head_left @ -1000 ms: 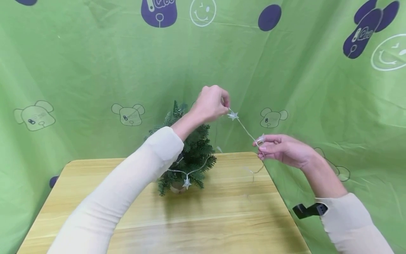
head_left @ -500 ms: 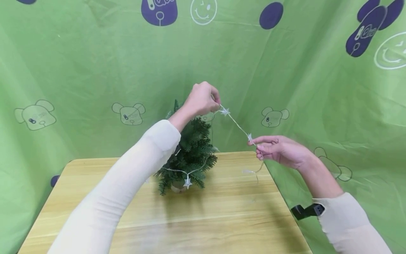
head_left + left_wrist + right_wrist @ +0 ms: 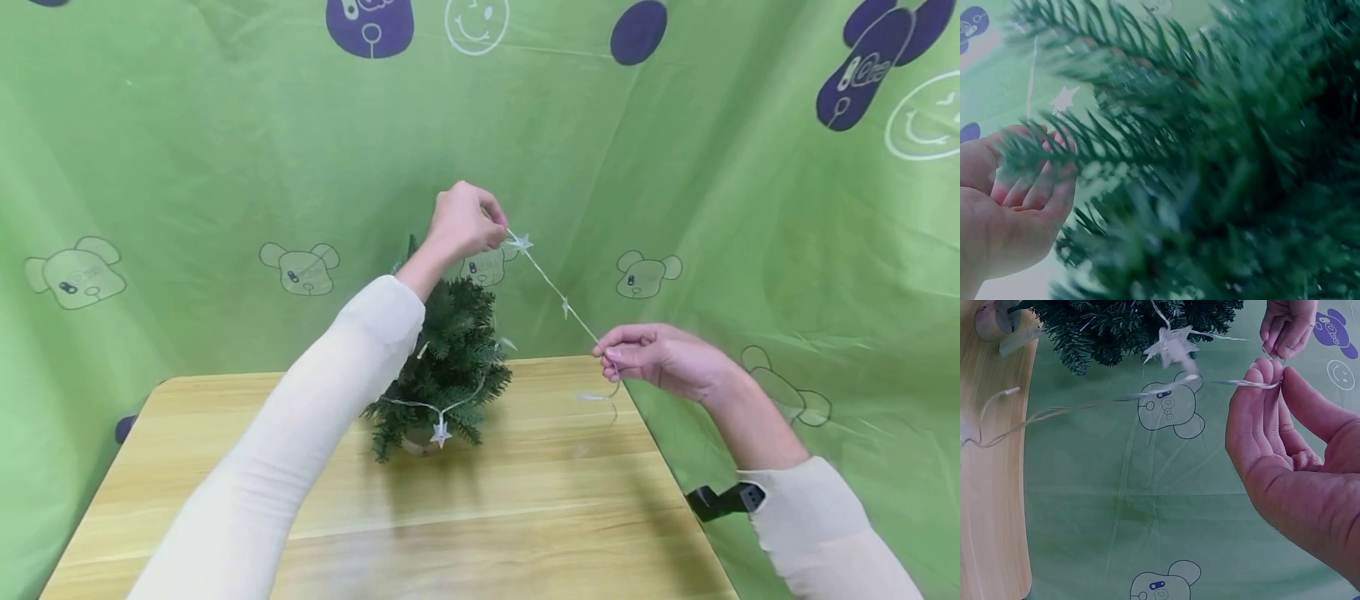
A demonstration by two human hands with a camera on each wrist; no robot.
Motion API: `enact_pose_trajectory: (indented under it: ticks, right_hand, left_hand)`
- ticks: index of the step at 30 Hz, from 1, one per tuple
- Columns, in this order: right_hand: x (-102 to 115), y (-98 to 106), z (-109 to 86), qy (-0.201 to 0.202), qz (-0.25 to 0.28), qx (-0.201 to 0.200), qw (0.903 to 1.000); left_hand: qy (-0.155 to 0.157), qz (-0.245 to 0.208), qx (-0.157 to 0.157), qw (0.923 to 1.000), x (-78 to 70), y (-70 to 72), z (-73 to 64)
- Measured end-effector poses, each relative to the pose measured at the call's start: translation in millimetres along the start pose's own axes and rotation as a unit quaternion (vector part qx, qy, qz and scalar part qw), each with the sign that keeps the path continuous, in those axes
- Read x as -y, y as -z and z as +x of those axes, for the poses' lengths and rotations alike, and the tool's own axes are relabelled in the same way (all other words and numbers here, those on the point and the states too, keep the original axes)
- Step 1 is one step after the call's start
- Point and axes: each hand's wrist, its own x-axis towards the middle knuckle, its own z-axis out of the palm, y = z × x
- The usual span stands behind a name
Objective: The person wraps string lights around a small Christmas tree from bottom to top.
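Star garland (image 3: 566, 307) is pinched by left fingers (image 3: 493, 210) and right fingers (image 3: 628, 335) before illegible backdrop lettering (image 3: 872, 70).

This seems a curtained booth; green cartoon-printed cloth (image 3: 187, 167) backs and flanks a wood-grain table (image 3: 525, 517). Building type is unclear.

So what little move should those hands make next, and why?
Perhaps lay the string high on the tree with the left hand: it pinches the string near the tree's top, the right hand holds more of it out straight, and lower down a star already hangs in front.
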Motion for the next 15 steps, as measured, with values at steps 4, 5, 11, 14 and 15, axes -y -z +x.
enact_pose_trajectory:
  ticks: [4,5,11,14,15]
  right_hand:
    - [-2.2,0.1,1.0,0.000,0.001,0.000,1.0000]
    - [-2.6,-0.2,1.4,0.000,0.000,-0.001,1.0000]
    - [-3.7,0.1,3.0,-0.001,-0.006,0.001,1.0000]
    - [-3.9,1.4,2.5,0.000,-0.006,0.001,1.0000]
    - [-4.0,2.0,2.3,0.000,-0.006,0.001,1.0000]
  left_hand:
    - [0.011,0.022,0.006,0.9997,8.2,2.1,1.6]
    - [0.011,0.024,0.012,0.9996,9.5,2.0,1.5]
    - [0.007,0.001,0.025,0.9997,8.5,-1.9,2.9]
    - [0.007,-0.010,0.021,0.9997,5.9,-5.5,4.3]
    - [0.008,-0.012,0.020,0.9997,5.3,-6.6,4.7]
